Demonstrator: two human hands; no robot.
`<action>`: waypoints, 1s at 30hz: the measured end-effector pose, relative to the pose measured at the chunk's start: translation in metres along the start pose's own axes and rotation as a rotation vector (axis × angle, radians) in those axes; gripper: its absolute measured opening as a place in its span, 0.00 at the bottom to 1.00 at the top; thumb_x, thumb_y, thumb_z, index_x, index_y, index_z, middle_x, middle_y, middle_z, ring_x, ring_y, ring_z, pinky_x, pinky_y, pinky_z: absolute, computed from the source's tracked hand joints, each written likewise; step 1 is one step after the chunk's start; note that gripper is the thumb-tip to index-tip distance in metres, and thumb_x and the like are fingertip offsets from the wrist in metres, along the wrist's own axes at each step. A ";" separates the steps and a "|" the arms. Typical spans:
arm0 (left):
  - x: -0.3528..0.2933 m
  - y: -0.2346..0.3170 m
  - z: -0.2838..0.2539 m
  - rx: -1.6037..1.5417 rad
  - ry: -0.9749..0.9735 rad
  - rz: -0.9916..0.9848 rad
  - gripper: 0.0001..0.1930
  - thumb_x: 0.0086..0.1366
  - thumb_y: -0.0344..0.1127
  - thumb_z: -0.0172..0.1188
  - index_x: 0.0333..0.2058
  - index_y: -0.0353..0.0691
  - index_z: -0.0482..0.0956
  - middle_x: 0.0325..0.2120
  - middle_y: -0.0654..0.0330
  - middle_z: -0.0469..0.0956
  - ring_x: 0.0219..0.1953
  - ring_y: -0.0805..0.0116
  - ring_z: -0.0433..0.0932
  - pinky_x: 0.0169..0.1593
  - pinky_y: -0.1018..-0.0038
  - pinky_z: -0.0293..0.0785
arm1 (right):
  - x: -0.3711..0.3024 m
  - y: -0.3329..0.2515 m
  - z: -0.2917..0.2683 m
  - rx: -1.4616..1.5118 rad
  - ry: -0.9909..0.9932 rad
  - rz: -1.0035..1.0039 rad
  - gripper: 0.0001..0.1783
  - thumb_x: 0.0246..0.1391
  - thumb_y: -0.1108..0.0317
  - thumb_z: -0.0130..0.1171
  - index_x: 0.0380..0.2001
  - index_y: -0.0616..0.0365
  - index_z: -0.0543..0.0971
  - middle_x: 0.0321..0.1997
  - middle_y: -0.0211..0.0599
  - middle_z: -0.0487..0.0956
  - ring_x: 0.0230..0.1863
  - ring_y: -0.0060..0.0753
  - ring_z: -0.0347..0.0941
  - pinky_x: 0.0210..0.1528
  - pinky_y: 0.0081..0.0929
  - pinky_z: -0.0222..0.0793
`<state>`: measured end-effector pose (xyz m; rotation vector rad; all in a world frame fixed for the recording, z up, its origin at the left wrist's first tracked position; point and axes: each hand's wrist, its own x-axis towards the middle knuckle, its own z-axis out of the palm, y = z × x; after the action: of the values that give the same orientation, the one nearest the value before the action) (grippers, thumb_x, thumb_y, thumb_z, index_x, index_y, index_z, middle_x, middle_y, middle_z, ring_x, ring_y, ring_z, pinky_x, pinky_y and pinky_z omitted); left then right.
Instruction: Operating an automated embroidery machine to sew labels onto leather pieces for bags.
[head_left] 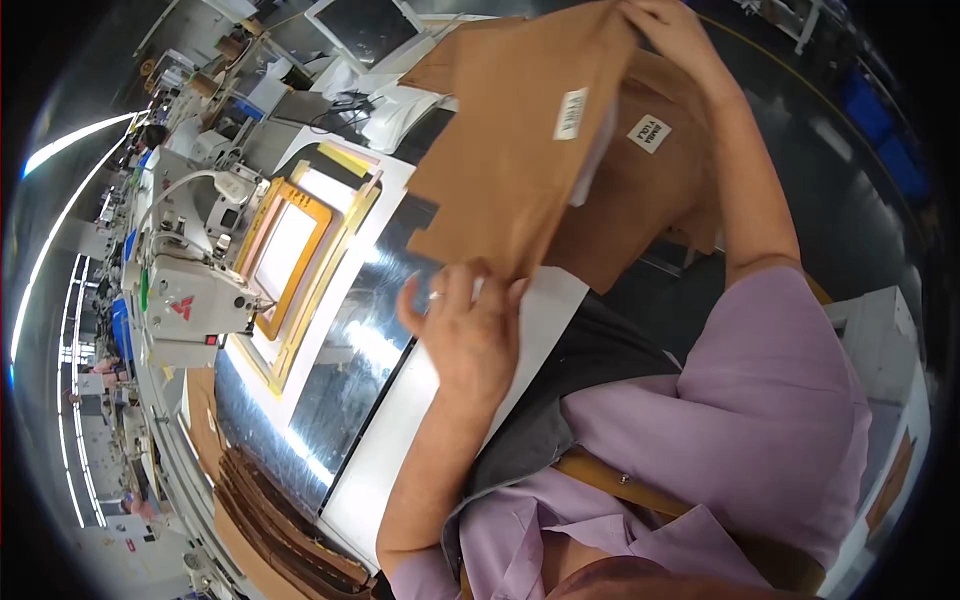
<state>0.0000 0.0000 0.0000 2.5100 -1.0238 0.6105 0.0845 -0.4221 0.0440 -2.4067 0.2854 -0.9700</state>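
Observation:
A brown panel of fabric or leather (500,150), with a notched left edge and a white label, is lifted in front of me. My left hand (470,330), a ring on one finger, pinches its lower edge. At the top, my right hand (670,25) grips the panel's upper corner, that arm stretched far out. Behind it more brown panels (650,190) hang over the table's right side, one with a white label. Left of the panel stands a white sewing machine (195,300) with an orange clamp frame (318,225) on a white sheet.
The shiny metal table (375,345) has a white front strip (380,440). Dark brown pieces (280,520) are stacked at the lower left. A monitor (365,30) stands at the back. On the right are a white cabinet (880,350) and blue bins (870,110).

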 end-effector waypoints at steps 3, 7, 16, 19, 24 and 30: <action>0.007 0.037 0.021 -0.213 -0.113 0.162 0.10 0.56 0.41 0.70 0.30 0.44 0.80 0.38 0.63 0.77 0.45 0.63 0.76 0.62 0.50 0.51 | -0.019 0.106 -0.047 -0.113 -0.095 0.137 0.26 0.62 0.57 0.59 0.63 0.48 0.73 0.69 0.39 0.68 0.64 0.37 0.71 0.63 0.31 0.66; -0.005 0.039 0.027 -0.205 -0.160 0.194 0.23 0.53 0.49 0.72 0.44 0.46 0.78 0.46 0.63 0.76 0.47 0.65 0.76 0.64 0.52 0.49 | -0.051 0.137 -0.055 -0.403 0.394 0.012 0.22 0.58 0.59 0.58 0.56 0.45 0.78 0.58 0.41 0.78 0.57 0.37 0.76 0.55 0.32 0.72; -0.034 -0.057 0.003 0.047 -0.149 -0.083 0.19 0.55 0.42 0.71 0.43 0.44 0.80 0.52 0.58 0.76 0.52 0.59 0.76 0.65 0.51 0.50 | -0.038 -0.045 0.087 0.142 -0.324 -0.168 0.13 0.58 0.61 0.58 0.43 0.55 0.83 0.45 0.42 0.83 0.43 0.44 0.81 0.47 0.34 0.74; -0.042 -0.096 -0.011 0.149 -0.103 -0.216 0.18 0.59 0.45 0.68 0.44 0.42 0.80 0.55 0.55 0.75 0.54 0.57 0.75 0.65 0.53 0.52 | -0.024 -0.096 0.160 0.175 -0.481 -0.320 0.12 0.55 0.60 0.62 0.37 0.57 0.83 0.42 0.44 0.83 0.44 0.47 0.80 0.46 0.38 0.74; -0.086 -0.160 -0.014 0.132 0.096 -0.508 0.18 0.63 0.45 0.64 0.45 0.39 0.80 0.55 0.48 0.74 0.57 0.50 0.72 0.62 0.53 0.60 | 0.016 -0.137 0.261 0.117 -0.339 -0.426 0.15 0.50 0.57 0.67 0.33 0.59 0.82 0.41 0.48 0.82 0.45 0.50 0.80 0.47 0.42 0.74; -0.078 -0.164 -0.011 0.045 0.080 -0.548 0.20 0.63 0.45 0.64 0.48 0.37 0.78 0.55 0.47 0.74 0.56 0.47 0.72 0.59 0.58 0.64 | 0.055 -0.119 0.301 -0.146 -0.411 -0.214 0.17 0.48 0.60 0.68 0.37 0.61 0.85 0.41 0.51 0.84 0.47 0.53 0.80 0.49 0.44 0.76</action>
<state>0.0652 0.1596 -0.0583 2.6124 -0.2651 0.5571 0.3328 -0.2248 -0.0411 -2.7402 -0.0548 -0.5300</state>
